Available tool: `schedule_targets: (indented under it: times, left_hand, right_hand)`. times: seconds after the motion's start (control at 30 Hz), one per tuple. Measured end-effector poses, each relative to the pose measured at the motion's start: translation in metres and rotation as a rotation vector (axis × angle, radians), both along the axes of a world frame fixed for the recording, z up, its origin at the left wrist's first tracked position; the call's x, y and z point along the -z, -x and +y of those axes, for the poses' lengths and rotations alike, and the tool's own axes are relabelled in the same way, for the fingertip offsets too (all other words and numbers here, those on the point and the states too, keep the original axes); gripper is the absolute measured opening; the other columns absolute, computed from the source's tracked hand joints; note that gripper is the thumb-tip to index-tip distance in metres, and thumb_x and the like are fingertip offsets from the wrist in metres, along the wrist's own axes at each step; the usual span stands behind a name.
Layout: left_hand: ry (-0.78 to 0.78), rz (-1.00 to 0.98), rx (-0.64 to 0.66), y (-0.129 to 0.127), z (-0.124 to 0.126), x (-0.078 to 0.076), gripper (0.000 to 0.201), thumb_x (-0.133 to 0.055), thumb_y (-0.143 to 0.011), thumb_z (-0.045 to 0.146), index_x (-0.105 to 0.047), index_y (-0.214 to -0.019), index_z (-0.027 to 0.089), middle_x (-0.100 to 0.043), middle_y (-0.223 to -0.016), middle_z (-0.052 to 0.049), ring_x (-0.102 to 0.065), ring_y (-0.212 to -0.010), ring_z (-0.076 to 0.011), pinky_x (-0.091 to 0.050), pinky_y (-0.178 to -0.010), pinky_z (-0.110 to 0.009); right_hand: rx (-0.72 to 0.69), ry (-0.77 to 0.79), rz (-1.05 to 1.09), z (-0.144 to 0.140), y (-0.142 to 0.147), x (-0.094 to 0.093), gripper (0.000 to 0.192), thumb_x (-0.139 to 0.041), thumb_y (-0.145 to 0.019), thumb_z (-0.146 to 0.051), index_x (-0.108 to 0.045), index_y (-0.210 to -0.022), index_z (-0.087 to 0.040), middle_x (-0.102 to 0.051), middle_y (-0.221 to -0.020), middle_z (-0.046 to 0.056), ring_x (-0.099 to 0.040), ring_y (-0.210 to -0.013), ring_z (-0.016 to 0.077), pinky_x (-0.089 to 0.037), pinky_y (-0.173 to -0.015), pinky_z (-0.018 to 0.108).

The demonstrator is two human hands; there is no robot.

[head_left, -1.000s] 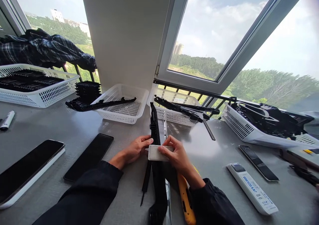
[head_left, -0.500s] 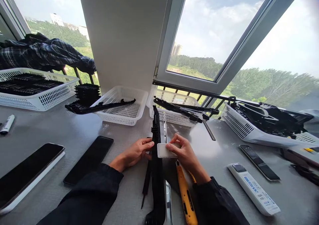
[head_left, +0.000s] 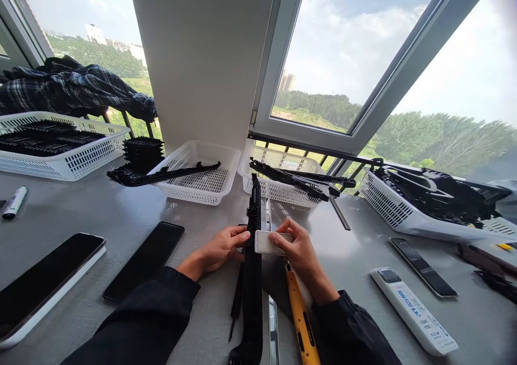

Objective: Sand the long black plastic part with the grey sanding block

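1. Left hand [head_left: 220,248] closed lightly on long black plastic strip [head_left: 253,268], fingertips pressed to its left edge at mid-length.
2. Right hand [head_left: 297,249] pinched small white block [head_left: 267,242] betw. thumb & fingers, block touching strip's right side.
3. Strip lay lengthwise on grey tabletop [head_left: 121,214], centre of view, far end toward window; thin metal strip [head_left: 271,311] just beside it on the right.
4. Strip judged light, stiff along its length but prob. flexy if lifted by one end; ribbed, matte, not slippery. Best held near mid-length, both sides.
5. Block judged light, hard, smooth w/ rounded corners; best pinched by long edges.
6. Yellow-handled tool [head_left: 299,322] under right wrist.
7. Elsewhere: white mesh baskets [head_left: 194,174] w/ more black parts, glossy dark phones [head_left: 145,257] left, white remote [head_left: 414,311] right, plaid cloth [head_left: 72,88] on rail.
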State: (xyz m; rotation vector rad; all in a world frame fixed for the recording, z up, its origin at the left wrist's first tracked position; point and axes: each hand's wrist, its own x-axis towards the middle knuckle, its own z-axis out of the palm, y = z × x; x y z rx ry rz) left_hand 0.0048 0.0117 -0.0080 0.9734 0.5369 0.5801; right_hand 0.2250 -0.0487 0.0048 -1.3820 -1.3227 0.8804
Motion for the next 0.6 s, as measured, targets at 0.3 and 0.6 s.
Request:
schedule_targets:
  times: [0.3, 0.6]
  left_hand:
    - [-0.014, 0.013, 0.026, 0.0009, 0.0006, -0.0012, 0.053, -0.086, -0.078, 0.054, -0.077, -0.112, 0.014, -0.074, -0.107, -0.012, -0.068, -0.089, -0.0203, -0.061, -0.068, -0.029]
    - [-0.074, 0.061, 0.209, 0.0025, -0.0013, 0.0017, 0.051, -0.081, -0.083, 0.055, -0.077, -0.119, 0.019, -0.07, -0.098, -0.007, -0.066, -0.085, -0.018, -0.057, -0.066, -0.025]
  right_hand:
    - [0.0, -0.005, -0.025, -0.0011, 0.0021, -0.0037, 0.042, -0.078, -0.079, -0.054, -0.054, -0.072, -0.021, -0.059, -0.068, -0.002, -0.045, -0.063, 0.0119, -0.034, -0.058, 0.024]
    - [0.101, -0.015, 0.046, -0.0007, 0.0072, -0.0013, 0.044, -0.078, -0.078, -0.059, -0.054, -0.076, -0.022, -0.062, -0.069, -0.001, -0.044, -0.059, 0.0112, -0.033, -0.053, 0.023]
